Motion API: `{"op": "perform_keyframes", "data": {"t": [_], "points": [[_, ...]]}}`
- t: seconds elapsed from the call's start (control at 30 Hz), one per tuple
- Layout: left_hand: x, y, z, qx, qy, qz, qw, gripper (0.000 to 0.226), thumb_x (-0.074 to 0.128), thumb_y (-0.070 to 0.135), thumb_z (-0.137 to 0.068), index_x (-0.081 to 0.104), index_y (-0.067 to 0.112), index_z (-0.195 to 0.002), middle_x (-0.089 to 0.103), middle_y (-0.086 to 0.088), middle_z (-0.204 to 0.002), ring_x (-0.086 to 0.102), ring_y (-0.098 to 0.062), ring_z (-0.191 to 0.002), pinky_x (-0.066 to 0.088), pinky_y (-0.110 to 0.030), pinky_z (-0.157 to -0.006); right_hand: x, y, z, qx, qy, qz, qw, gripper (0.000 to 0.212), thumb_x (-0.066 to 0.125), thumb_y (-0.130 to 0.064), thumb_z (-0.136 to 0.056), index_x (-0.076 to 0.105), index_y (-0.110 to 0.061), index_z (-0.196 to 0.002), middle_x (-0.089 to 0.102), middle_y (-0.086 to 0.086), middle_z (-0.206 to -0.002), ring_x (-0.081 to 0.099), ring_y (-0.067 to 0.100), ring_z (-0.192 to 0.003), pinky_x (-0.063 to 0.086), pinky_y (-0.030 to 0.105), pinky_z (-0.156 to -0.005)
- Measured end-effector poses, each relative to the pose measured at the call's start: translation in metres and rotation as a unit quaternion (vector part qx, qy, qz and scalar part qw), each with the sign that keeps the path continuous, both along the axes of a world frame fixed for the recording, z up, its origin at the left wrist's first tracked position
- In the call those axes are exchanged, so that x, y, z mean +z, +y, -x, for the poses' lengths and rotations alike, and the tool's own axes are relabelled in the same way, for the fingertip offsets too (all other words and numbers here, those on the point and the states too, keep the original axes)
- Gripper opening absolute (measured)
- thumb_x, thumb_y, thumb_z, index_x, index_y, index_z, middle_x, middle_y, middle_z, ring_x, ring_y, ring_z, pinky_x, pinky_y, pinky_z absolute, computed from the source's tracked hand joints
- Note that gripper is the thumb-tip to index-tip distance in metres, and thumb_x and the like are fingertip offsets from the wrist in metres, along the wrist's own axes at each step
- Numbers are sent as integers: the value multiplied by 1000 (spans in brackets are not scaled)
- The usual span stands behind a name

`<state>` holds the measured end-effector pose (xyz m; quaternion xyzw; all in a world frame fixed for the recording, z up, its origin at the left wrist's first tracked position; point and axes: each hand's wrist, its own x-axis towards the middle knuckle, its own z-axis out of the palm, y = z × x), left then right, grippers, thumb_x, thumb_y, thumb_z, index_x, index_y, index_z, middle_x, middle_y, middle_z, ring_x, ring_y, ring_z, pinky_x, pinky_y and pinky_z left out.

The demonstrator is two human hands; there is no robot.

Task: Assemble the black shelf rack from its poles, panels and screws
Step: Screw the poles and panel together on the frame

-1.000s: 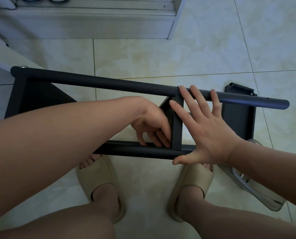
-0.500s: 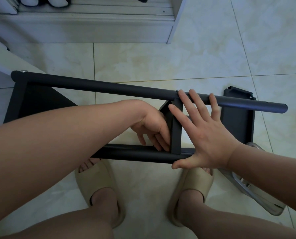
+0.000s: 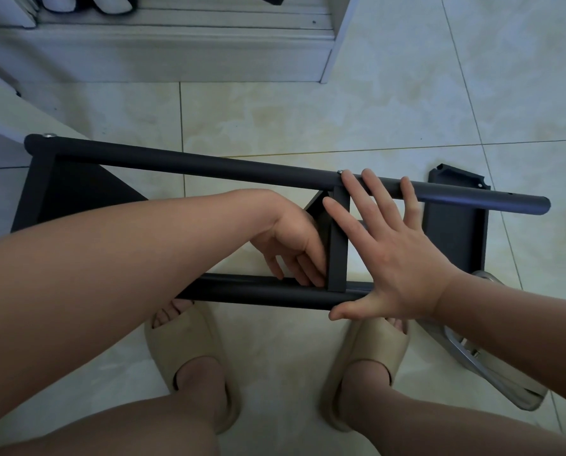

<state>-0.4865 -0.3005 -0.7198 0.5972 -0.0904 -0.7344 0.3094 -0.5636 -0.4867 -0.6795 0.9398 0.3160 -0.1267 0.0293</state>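
Black rack (image 3: pixel 77 199) is lying on its side low over the floor in front of my knees, looking about half built. I'm pressing my right hand (image 3: pixel 397 255) flat across the frame, fingers straight over the far pole (image 3: pixel 209 166) and thumb against the near pole (image 3: pixel 258 292), gripping nothing. My guess is it's bracing both poles so the middle panel (image 3: pixel 337 251) isn't shifting.

My left hand (image 3: pixel 291 245) is reaching down between the poles, fingers curling at the corner where that panel is meeting the near pole. It's probably working a screw in there, but I can't tell if it's actually pinching anything. One screw head (image 3: pixel 339 172) is showing where the panel joins the far pole. Another panel (image 3: pixel 453 235) is waiting on the floor under the far pole's free end and looks loose, so I'm figuring that one's next.

I'm working over glossy cream tile (image 3: pixel 308 120), with a pale cabinet (image 3: pixel 176 54) running along the far side. I'm wearing beige slippers (image 3: pixel 189 350), and some shiny metal thing (image 3: pixel 492 373) is poking in at the right, no idea what.
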Motion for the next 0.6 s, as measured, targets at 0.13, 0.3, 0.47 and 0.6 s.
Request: {"op": "perform_keyframes", "data": {"t": [0.13, 0.3, 0.47, 0.6], "points": [[-3, -1, 3, 21, -1, 1, 1000, 26, 65, 14, -94, 69, 15, -120, 76, 2, -100, 68, -15, -106, 42, -48, -112, 0, 0, 0, 0, -2, 2, 1000, 131, 34, -102, -67, 16, -13, -162, 4, 20, -169, 0, 42, -156, 1, 73, -118], [-2, 0, 2, 16, 7, 6, 1000, 25, 64, 15, -93, 70, 17, -117, 75, 2, -107, 67, -16, -110, 41, -50, -111, 0, 0, 0, 1, -1, 2, 1000, 131, 34, -102, -67, 14, -14, -162, 3, 20, -169, 0, 42, -156, 0, 72, -118], [-1, -2, 1, -3, -6, -2, 1000, 17, 63, 22, -96, 70, 22, -111, 77, 5, -100, 67, -15, -109, 41, -50, -111, 0, 0, 0, 0, -2, 4, 1000, 131, 33, -102, -67, 15, -14, -162, 4, 21, -169, 0, 42, -156, -1, 72, -118], [-2, -2, 1, 3, 0, 6, 1000, 26, 63, 15, -95, 68, 15, -121, 76, 2, -104, 67, -16, -111, 41, -49, -112, 0, 0, 0, 1, -2, 7, 1000, 132, 33, -102, -66, 15, -13, -162, 3, 21, -169, 0, 42, -156, 1, 73, -117]]}}
